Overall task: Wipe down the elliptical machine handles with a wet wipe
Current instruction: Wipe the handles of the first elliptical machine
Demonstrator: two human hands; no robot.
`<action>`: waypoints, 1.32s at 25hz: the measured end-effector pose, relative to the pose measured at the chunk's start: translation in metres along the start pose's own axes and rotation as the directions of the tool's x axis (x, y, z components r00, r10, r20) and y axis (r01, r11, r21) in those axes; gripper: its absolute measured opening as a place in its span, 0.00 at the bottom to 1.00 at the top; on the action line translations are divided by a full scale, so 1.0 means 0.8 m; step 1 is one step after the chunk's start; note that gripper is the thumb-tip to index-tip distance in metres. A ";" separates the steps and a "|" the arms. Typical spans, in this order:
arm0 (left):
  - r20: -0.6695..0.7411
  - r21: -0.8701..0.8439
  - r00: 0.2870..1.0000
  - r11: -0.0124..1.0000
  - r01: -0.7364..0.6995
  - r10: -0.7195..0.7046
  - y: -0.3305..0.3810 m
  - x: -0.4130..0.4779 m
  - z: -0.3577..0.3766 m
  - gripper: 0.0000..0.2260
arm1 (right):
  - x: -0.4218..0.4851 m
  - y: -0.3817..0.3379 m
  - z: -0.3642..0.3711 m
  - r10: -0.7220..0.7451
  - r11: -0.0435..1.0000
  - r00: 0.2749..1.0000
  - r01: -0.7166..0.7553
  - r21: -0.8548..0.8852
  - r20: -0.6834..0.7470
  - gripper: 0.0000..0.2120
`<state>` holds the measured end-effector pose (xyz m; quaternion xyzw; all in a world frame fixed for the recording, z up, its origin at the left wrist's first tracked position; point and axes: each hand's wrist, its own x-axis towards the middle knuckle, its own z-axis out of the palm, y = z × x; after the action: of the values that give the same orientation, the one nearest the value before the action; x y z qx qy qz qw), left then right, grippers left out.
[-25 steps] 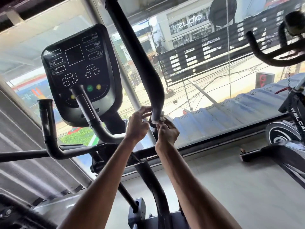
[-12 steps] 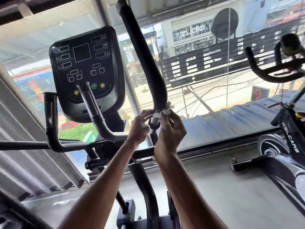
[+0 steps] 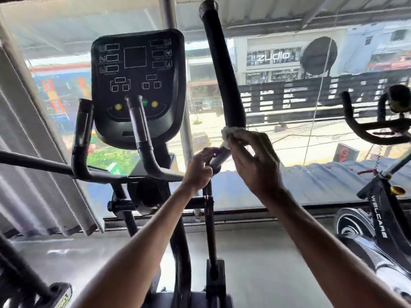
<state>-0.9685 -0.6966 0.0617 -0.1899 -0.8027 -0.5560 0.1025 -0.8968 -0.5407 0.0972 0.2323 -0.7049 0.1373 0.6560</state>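
Head view, left to right: fixed handlebars [image 3: 81, 134] and console [image 3: 138, 85], neither being touched. Next, left hand [image 3: 199, 168] is curled round the bare metal stem just under the foam of the long swing handle [image 3: 224, 70], steadying it. At the foam's lower end sits the wet wipe [image 3: 229, 134], bunched and pinched on by right hand [image 3: 253, 161]. Risks: wadded wipe probably cleans one side only; a loose pinch drops it; if the left grip slackens, the handle swings away.
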 end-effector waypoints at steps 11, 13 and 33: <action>-0.100 0.126 0.993 0.989 0.075 -0.062 -0.056 0.003 0.012 0.27 | -0.004 -0.018 0.019 -0.370 0.841 0.719 0.528 -0.116 0.589 0.07; -0.108 0.078 0.991 0.993 0.093 -0.084 -0.068 0.003 0.017 0.25 | -0.006 -0.018 0.039 -0.390 0.748 0.586 0.651 -0.126 0.710 0.10; -0.205 0.078 0.971 0.986 0.145 -0.127 -0.189 0.053 0.047 0.28 | -0.070 -0.017 0.182 -0.178 0.623 0.140 0.783 0.001 0.974 0.07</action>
<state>-1.0683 -0.7001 -0.0654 -0.0730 -0.8243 -0.5403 0.1527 -1.0135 -0.6169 0.0253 0.3036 -0.8226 -0.4469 0.1770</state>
